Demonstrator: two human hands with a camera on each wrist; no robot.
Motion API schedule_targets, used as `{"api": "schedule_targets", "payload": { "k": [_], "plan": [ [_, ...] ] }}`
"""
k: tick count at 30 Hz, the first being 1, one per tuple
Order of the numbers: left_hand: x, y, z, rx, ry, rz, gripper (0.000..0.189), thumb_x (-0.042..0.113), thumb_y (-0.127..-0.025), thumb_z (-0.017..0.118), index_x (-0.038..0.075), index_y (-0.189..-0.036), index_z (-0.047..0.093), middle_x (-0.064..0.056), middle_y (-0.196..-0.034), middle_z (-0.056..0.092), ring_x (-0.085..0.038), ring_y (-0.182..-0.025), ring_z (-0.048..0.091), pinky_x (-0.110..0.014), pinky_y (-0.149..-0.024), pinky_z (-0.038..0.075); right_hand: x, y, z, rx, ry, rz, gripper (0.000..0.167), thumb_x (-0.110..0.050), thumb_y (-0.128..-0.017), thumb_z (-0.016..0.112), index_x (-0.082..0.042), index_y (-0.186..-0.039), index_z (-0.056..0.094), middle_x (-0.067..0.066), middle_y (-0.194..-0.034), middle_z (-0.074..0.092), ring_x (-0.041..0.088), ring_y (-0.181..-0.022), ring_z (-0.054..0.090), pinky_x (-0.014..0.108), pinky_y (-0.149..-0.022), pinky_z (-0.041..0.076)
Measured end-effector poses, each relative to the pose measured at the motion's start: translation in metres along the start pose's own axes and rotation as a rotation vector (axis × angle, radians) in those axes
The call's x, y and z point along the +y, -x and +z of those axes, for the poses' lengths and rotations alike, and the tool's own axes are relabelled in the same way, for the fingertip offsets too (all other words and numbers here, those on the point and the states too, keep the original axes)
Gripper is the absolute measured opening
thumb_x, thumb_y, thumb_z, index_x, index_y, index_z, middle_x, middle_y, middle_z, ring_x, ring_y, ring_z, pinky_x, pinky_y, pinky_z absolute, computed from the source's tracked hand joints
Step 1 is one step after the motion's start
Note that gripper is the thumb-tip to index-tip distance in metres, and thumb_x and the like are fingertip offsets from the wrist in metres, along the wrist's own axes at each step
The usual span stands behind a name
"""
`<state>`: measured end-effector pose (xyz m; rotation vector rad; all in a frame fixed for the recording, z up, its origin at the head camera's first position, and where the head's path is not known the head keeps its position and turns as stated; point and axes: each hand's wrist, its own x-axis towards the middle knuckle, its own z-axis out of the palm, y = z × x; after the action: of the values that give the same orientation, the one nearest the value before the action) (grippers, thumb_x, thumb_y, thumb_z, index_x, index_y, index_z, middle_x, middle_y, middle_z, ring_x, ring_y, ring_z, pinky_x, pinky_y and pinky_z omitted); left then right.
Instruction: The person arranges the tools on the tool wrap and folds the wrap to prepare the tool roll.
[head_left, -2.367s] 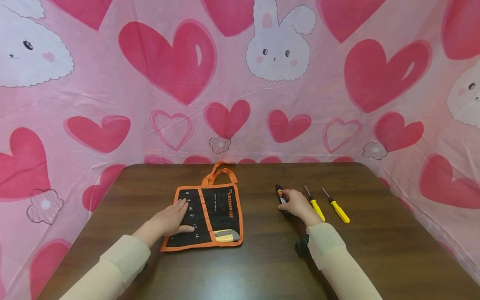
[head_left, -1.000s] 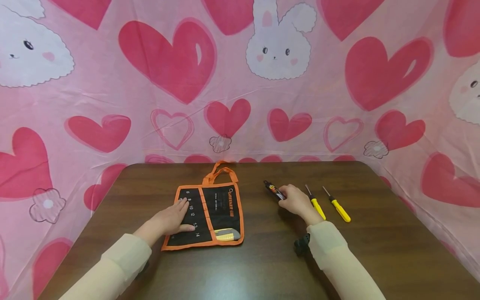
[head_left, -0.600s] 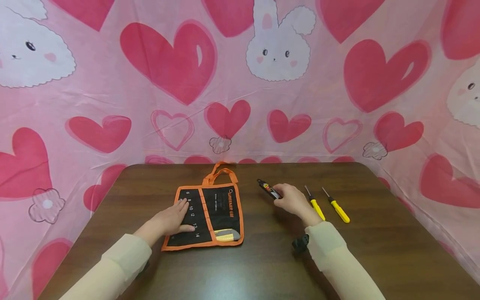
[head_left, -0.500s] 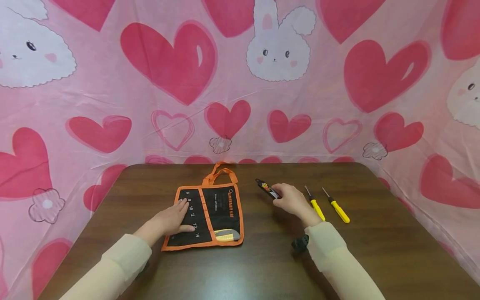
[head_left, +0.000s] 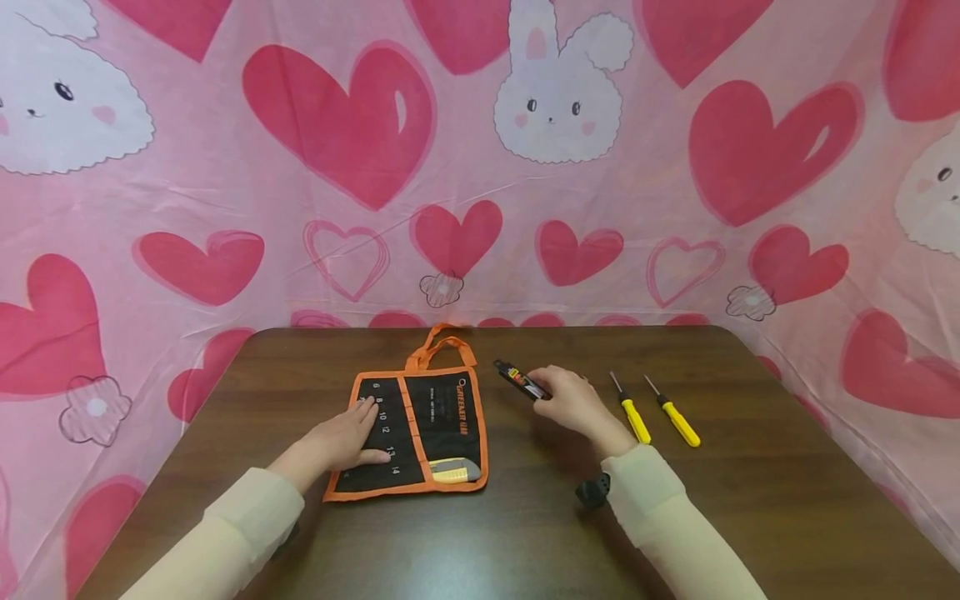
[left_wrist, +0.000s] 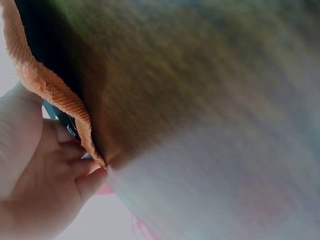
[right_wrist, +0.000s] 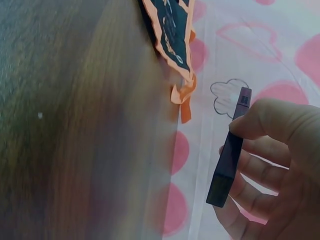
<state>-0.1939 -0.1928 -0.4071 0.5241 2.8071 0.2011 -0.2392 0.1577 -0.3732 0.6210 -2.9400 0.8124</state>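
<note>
A black tool pouch (head_left: 442, 417) with orange trim and printed numbers lies flat on the table, its orange ties at the far side. My left hand (head_left: 335, 435) rests on its left part, fingers fairly straight; the left wrist view shows the hand at the orange edge (left_wrist: 52, 90). A yellow and grey utility knife (head_left: 453, 471) sits at the pouch's near right corner, partly tucked in. Between thumb and fingers, my right hand (head_left: 573, 400) pinches a slim black plastic case (right_wrist: 229, 155) with a coloured label, raised above the table right of the pouch.
Two yellow-handled screwdrivers (head_left: 636, 419) lie side by side to the right of my right hand, shafts pointing away. The brown wooden table (head_left: 525, 533) ends at a pink cloth (head_left: 480, 167) with hearts and rabbits.
My right hand has picked the black case up from the table, turned it to a slant and moved it left toward the pouch. The left hand has stayed on the pouch.
</note>
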Motion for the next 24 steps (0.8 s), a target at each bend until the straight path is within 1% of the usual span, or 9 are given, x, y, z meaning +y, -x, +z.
{"api": "schedule_targets", "payload": {
  "k": [1,4,8,11,17,24],
  "plan": [
    [0.0,0.0,0.0,-0.001,0.0,-0.001,0.092,0.055,-0.08,0.061,-0.012,-0.137,0.031,-0.029,-0.143,0.025,-0.041,-0.132,0.022,-0.051,-0.103,0.025,-0.001,0.0,0.001,-0.002,0.006,-0.005,0.036,-0.008,-0.076,0.069,-0.006,-0.112,0.064,0.002,-0.095,0.062,0.016,-0.076,0.054,0.046,-0.076,0.043],
    [0.0,0.0,0.0,-0.002,-0.002,0.0,0.092,0.055,-0.08,0.06,-0.012,-0.137,0.031,-0.029,-0.143,0.025,-0.041,-0.132,0.022,-0.051,-0.103,0.025,-0.004,-0.001,0.004,-0.01,0.009,-0.023,0.036,-0.007,-0.076,0.07,-0.005,-0.112,0.064,0.002,-0.095,0.062,0.015,-0.077,0.055,0.046,-0.078,0.043],
    [0.0,0.0,0.0,-0.004,-0.005,0.005,0.092,0.055,-0.08,0.06,-0.012,-0.137,0.031,-0.029,-0.143,0.025,-0.041,-0.132,0.022,-0.051,-0.103,0.025,-0.009,0.0,0.007,-0.021,-0.001,-0.05,0.036,-0.006,-0.076,0.07,-0.005,-0.111,0.064,0.001,-0.094,0.062,0.014,-0.076,0.055,0.037,-0.075,0.048],
    [0.0,0.0,0.0,-0.005,-0.005,0.007,0.092,0.054,-0.08,0.06,-0.012,-0.137,0.031,-0.029,-0.143,0.024,-0.041,-0.132,0.022,-0.051,-0.103,0.024,-0.013,0.0,0.01,-0.024,0.013,-0.064,0.036,-0.006,-0.075,0.07,-0.007,-0.11,0.065,-0.001,-0.092,0.061,0.012,-0.074,0.054,0.034,-0.072,0.047],
    [-0.001,-0.002,0.0,-0.008,-0.009,0.0,0.093,0.055,-0.08,0.06,-0.011,-0.137,0.031,-0.029,-0.143,0.024,-0.041,-0.132,0.022,-0.051,-0.103,0.025,-0.021,-0.001,0.016,-0.057,0.035,-0.078,0.035,-0.007,-0.075,0.071,-0.009,-0.109,0.066,-0.005,-0.086,0.059,0.013,-0.071,0.051,0.032,-0.069,0.047],
    [0.0,0.0,0.0,-0.008,-0.002,0.0,0.092,0.054,-0.08,0.061,-0.012,-0.136,0.031,-0.029,-0.143,0.025,-0.042,-0.132,0.022,-0.051,-0.103,0.025,-0.025,-0.001,0.026,-0.074,0.072,-0.173,0.035,-0.006,-0.074,0.069,-0.011,-0.108,0.066,-0.007,-0.084,0.058,0.01,-0.069,0.049,0.028,-0.062,0.044]
  ]
}}
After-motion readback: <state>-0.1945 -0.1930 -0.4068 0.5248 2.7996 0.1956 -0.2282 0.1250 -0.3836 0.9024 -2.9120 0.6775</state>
